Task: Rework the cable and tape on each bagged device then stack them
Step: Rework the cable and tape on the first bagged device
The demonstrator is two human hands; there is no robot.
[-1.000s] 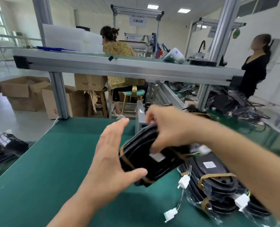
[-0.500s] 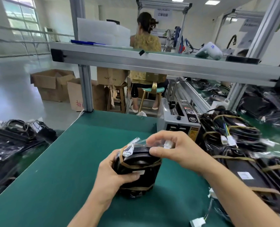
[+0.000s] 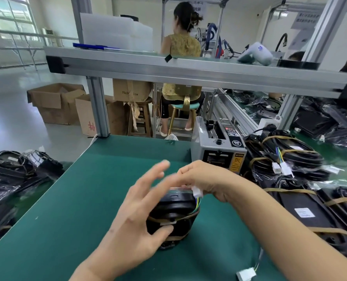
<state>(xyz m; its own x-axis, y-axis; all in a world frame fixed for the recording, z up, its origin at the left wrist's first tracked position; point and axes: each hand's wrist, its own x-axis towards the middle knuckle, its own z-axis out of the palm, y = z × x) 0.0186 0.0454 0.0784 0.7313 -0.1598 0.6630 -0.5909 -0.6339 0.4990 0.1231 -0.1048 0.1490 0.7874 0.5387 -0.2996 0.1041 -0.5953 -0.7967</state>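
A black bagged device (image 3: 173, 211) stands on edge on the green table (image 3: 87, 199), wrapped with brown tape bands and coloured wires. My left hand (image 3: 136, 216) is beside it with fingers spread and blurred, the thumb touching its lower front. My right hand (image 3: 205, 179) pinches the clear bag and cable at the device's top, by a white connector (image 3: 197, 192). More taped, bagged devices (image 3: 310, 209) lie stacked at the right.
A grey tape dispenser machine (image 3: 219, 151) stands behind the hands. Black bagged devices (image 3: 10, 179) are piled at the left. A loose white connector (image 3: 246, 273) lies near the front edge. An aluminium shelf rail (image 3: 188, 72) crosses above; people work beyond it.
The device was carried from the right stack to the table centre and stood on edge. My left hand has released its grip and opened its fingers; my right hand stays at the top.
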